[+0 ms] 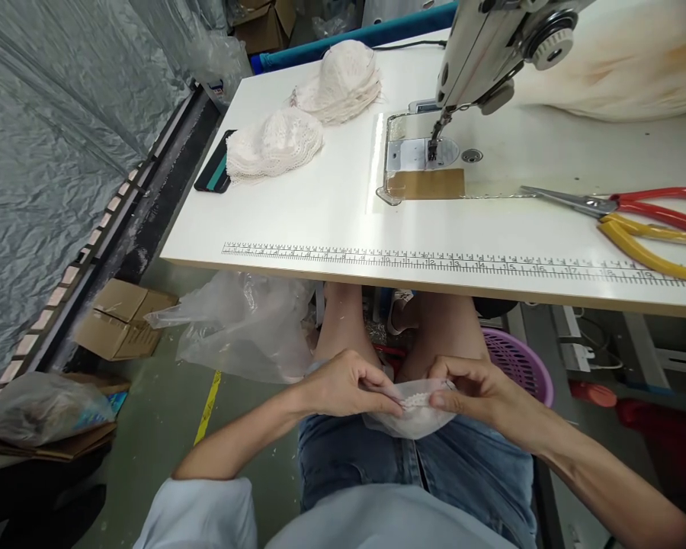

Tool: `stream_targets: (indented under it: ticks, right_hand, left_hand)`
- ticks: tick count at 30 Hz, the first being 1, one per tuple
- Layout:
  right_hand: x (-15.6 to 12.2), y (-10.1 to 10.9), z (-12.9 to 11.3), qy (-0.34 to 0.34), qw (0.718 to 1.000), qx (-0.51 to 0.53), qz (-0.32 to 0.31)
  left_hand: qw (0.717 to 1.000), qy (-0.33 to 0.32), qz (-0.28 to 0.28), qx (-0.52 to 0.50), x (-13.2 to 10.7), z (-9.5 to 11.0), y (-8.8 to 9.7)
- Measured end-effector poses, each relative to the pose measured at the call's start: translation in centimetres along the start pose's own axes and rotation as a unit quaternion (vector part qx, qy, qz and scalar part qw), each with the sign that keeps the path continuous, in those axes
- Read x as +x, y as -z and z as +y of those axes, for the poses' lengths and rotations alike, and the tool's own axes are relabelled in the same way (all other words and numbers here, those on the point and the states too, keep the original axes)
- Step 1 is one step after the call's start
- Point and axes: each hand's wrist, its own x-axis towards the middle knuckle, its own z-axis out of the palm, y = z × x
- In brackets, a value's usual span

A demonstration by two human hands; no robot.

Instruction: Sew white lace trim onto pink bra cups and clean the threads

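Over my lap, both hands pinch a small piece of sheer white fabric [415, 423] with a lacy trim along its upper part. My left hand [354, 385] grips its left side between thumb and fingers. On the other side, my right hand [472, 393] pinches the right edge with the thumb on top. The fabric hangs in a shallow curve between them, below the table's front edge. Stacked lace cup pieces [348, 80] lie on the table, with a second lace pile [277, 145] nearer to me.
A sewing machine [469, 61] stands on the white table [320, 213], which has a printed ruler along its front. Scissors [623, 206] with red and yellow handles lie right. A phone-like dark object [214, 168] sits left. Below are a purple basket [526, 366], plastic bag [245, 328] and cardboard box [120, 320].
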Motion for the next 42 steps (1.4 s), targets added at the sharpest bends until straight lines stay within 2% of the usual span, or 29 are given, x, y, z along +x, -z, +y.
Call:
stream_targets:
  ticks: [10, 13, 17, 19, 23, 27, 34, 42]
  right_hand:
    - [0.1, -0.7, -1.0, 0.003, 1.000, 0.005, -0.022]
    - [0.1, -0.8, -1.0, 0.006, 1.000, -0.004, -0.016]
    - [0.0, -0.6, -0.8, 0.016, 0.999, -0.027, 0.005]
    - [-0.1, -0.4, -0.7, 0.014, 0.999, -0.035, 0.007]
    - [0.0, 0.0, -0.5, 0.003, 1.000, -0.021, -0.011]
    - [0.2, -0.2, -0.5, 0.017, 1.000, -0.012, -0.021]
    - [-0.1, -0.6, -1.1, 0.040, 0.998, -0.054, -0.011]
    - [0.0, -0.2, -0.9, 0.037, 0.991, -0.120, -0.039]
  left_hand:
    - [0.997, 0.037, -0.052, -0.041, -0.3, 0.4, 1.0]
    - [0.997, 0.037, -0.038, -0.049, -0.1, 0.5, 0.6]
    - [0.998, 0.023, 0.017, -0.047, 0.4, 0.4, -0.1]
    - [0.998, 0.015, 0.027, -0.049, 0.5, 0.1, -0.2]
    - [0.998, 0.013, 0.007, -0.057, 0.4, -0.2, 0.2]
    - [0.997, 0.039, -0.009, -0.069, 0.4, -0.2, 0.4]
    - [0.996, 0.057, 0.002, -0.067, 1.0, 0.2, -0.1]
    - [0.997, 0.065, -0.003, -0.046, 0.8, 0.1, 0.3]
